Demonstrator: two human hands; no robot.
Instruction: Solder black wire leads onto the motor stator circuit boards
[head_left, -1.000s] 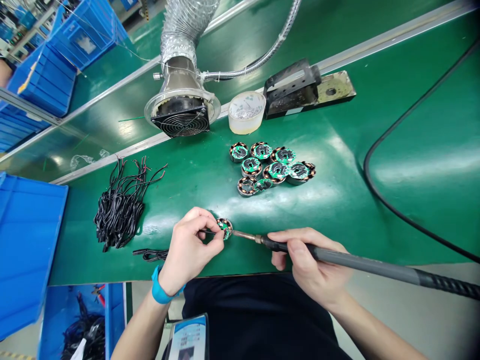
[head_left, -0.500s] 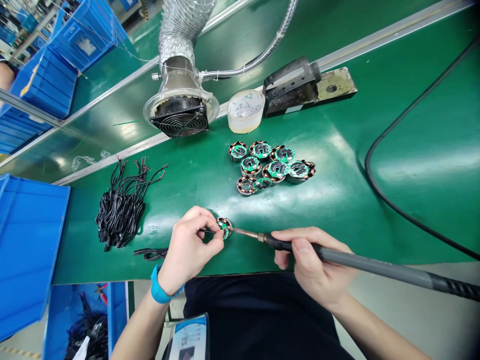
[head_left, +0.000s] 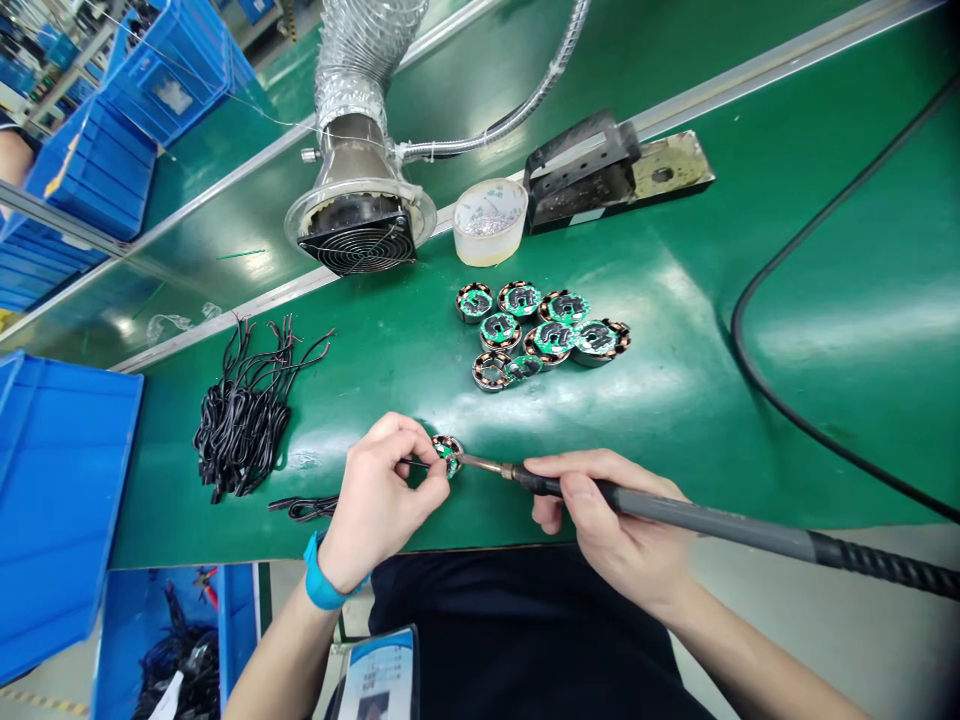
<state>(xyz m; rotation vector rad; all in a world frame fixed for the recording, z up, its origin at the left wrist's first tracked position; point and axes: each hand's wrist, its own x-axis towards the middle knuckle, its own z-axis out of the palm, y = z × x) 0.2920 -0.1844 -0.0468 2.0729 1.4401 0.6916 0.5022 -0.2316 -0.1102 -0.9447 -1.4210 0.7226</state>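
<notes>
My left hand pinches a thin black wire against a small round stator with a green circuit board that lies near the front edge of the green table. In my right hand is a grey soldering iron, gripped like a pen, its metal tip touching the right side of the board. A blue band is on my left wrist. Another black lead lies just left of my left hand.
Several more stators lie in a cluster behind. A bundle of black wires lies at left. Further back stand a fume extractor fan, a white cup and an iron stand. Blue bins sit left; a black cable curves right.
The soldering iron and my right hand have slid slightly left toward the board. My left hand stays pinched in place.
</notes>
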